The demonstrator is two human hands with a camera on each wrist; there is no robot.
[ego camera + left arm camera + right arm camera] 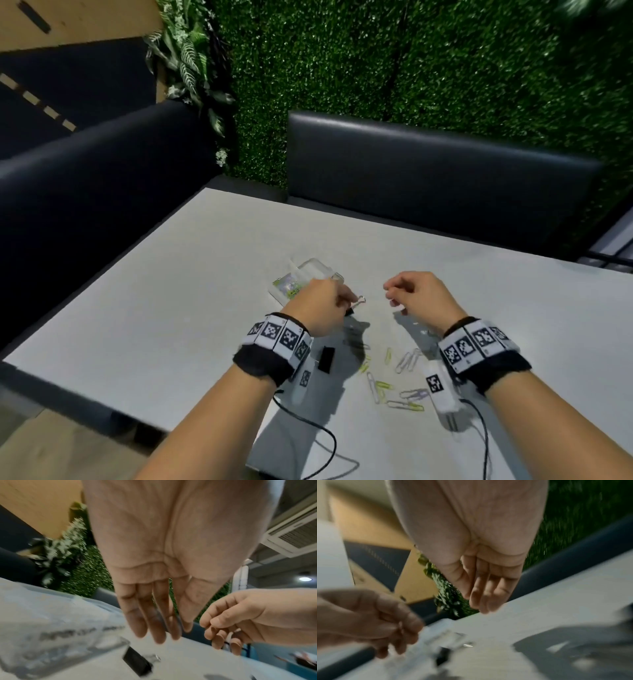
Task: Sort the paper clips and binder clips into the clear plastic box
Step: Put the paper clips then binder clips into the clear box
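Bench (191, 274) wide. Clear box (301, 279) far, by my left hand (320, 306), handy for dropping. Left fingers straight, holding nothing; right hand (416, 296) loosely curled, empty. Binder clip (325, 359) near. Paper clips (394, 380) scattered near, waiting.

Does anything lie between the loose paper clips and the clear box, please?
Yes: the left hand hovers at the box's near side, with a binder clip by its fingertips, both roughly on the paper clips' path.
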